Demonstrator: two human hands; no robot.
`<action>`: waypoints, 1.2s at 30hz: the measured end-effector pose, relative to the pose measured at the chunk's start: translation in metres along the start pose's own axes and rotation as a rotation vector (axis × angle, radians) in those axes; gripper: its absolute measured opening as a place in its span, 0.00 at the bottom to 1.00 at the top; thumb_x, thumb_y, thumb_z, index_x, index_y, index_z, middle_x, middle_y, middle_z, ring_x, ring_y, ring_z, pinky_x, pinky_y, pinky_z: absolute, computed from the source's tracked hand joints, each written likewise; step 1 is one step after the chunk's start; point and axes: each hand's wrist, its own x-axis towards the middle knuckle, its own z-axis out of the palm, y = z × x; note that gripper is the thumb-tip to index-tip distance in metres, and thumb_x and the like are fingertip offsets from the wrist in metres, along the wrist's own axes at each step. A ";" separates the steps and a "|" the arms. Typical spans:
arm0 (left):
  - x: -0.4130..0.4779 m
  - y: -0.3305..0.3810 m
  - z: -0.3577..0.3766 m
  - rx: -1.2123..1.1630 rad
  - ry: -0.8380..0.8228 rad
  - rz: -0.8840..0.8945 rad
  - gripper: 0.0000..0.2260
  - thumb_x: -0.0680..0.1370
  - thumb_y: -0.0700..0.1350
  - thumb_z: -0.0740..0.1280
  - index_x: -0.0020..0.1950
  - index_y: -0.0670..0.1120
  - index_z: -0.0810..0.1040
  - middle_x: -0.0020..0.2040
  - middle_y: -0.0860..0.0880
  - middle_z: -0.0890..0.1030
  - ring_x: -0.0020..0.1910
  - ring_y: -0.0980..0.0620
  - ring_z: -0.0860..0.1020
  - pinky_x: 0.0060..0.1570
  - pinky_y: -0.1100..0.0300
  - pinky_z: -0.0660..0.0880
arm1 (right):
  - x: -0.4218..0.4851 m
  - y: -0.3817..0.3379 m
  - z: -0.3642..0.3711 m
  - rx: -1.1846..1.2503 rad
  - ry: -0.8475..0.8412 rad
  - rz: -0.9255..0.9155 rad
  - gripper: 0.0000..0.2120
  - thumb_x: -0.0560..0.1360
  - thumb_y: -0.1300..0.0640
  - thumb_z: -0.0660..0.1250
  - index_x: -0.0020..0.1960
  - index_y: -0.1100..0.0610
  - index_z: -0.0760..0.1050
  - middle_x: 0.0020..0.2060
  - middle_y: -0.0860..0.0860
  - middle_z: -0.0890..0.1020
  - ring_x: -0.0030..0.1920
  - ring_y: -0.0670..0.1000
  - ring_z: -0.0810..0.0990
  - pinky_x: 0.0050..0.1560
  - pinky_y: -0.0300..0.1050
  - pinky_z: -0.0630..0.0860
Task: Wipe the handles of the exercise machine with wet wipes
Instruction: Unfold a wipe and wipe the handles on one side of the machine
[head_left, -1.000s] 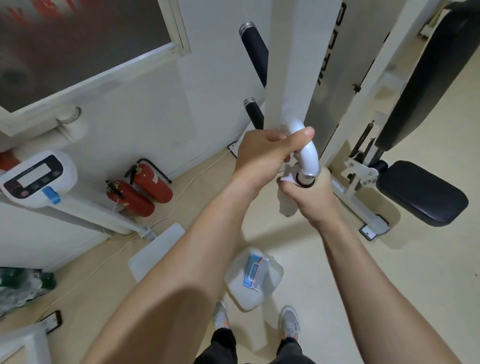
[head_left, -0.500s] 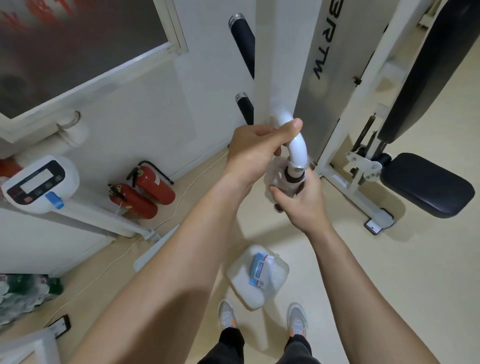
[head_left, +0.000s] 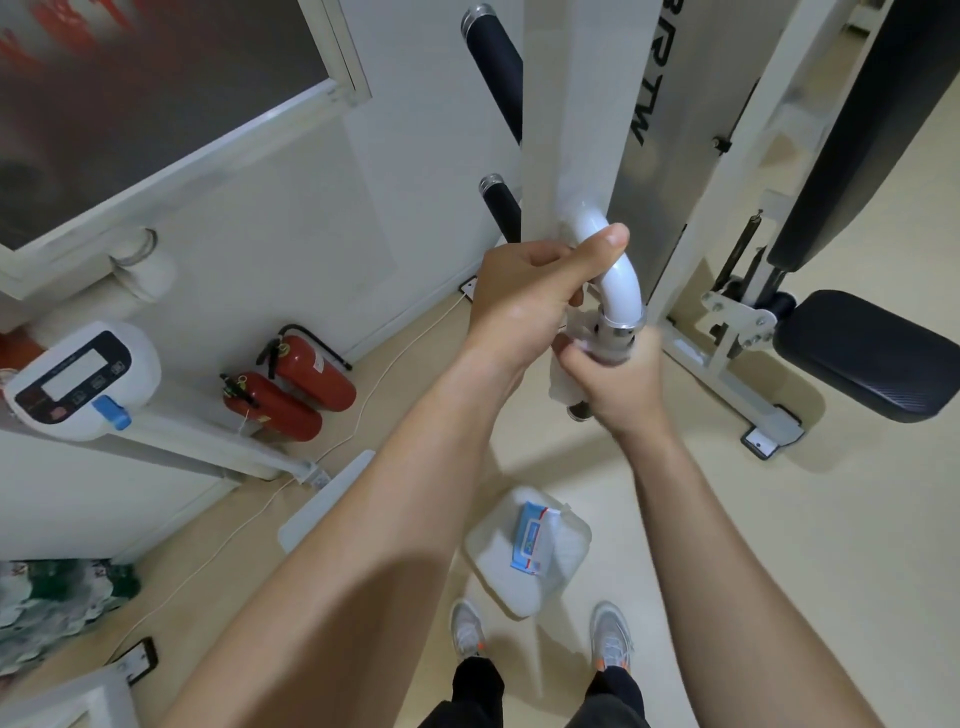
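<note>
Clamped around the curved white handle tube (head_left: 622, 283), the left hand (head_left: 524, 304) sets its thumb on top. Just below the metal collar (head_left: 619, 326), the right hand (head_left: 621, 387) grips a wet wipe (head_left: 563, 388) against the handle. A wipes pack (head_left: 535, 538) lies nearer, on a white container (head_left: 491, 569).

Handle (head_left: 621, 280) projects from the front of the post (head_left: 571, 130). Left hand (head_left: 524, 301) sits on its bend. Right hand (head_left: 618, 384) is directly below, round the wipe (head_left: 563, 387). Behind the post, upper grip (head_left: 493, 67) above lower grip (head_left: 501, 205). Seat (head_left: 872, 353) to the right. Extinguishers (head_left: 311, 369) lie left, against the wall (head_left: 260, 218); scale (head_left: 78, 379) further left. Wipes pack (head_left: 532, 538) lies on a jug (head_left: 488, 566), before the shoes (head_left: 467, 629).
</note>
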 end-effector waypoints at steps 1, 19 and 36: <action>0.001 0.000 -0.001 0.007 -0.001 0.003 0.19 0.74 0.55 0.76 0.34 0.43 0.74 0.28 0.52 0.70 0.27 0.55 0.67 0.26 0.67 0.63 | -0.003 0.014 0.006 -0.035 0.096 -0.022 0.09 0.68 0.61 0.70 0.33 0.62 0.71 0.28 0.50 0.73 0.30 0.50 0.69 0.31 0.44 0.69; 0.005 -0.001 0.014 0.000 -0.035 0.030 0.21 0.74 0.55 0.75 0.33 0.42 0.72 0.28 0.51 0.68 0.29 0.55 0.68 0.27 0.69 0.63 | 0.018 0.000 -0.039 -0.146 -0.319 0.125 0.07 0.64 0.54 0.72 0.33 0.53 0.74 0.32 0.50 0.76 0.36 0.51 0.75 0.38 0.49 0.71; 0.016 -0.002 0.017 0.020 -0.027 0.022 0.23 0.74 0.56 0.74 0.28 0.46 0.70 0.25 0.55 0.69 0.26 0.57 0.68 0.27 0.72 0.64 | 0.010 0.055 -0.021 -0.144 0.006 0.166 0.19 0.70 0.71 0.71 0.30 0.51 0.71 0.25 0.43 0.73 0.25 0.42 0.70 0.29 0.38 0.68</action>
